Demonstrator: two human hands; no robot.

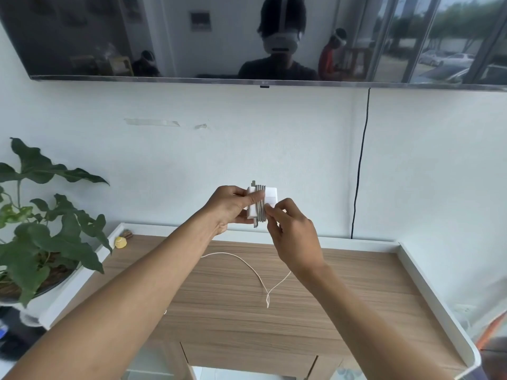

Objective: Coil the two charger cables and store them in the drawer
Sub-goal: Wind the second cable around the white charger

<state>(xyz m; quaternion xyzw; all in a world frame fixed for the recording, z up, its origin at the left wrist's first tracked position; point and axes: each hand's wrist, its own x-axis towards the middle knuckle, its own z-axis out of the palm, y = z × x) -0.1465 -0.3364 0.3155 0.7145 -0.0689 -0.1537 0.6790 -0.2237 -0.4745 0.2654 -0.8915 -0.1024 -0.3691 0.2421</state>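
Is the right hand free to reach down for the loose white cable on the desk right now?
Probably not yet. The right hand is pinching the cord wound around the white charger brick, which the left hand holds. The loose white cable lies unobstructed on the desk below.

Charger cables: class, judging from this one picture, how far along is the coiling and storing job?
Nearly done: one grey cable is wound around the white charger brick, held by the left hand. In hand: the right hand is pinching at that winding. Left: the white cable lies loose on the wooden top; nothing looks stored yet.
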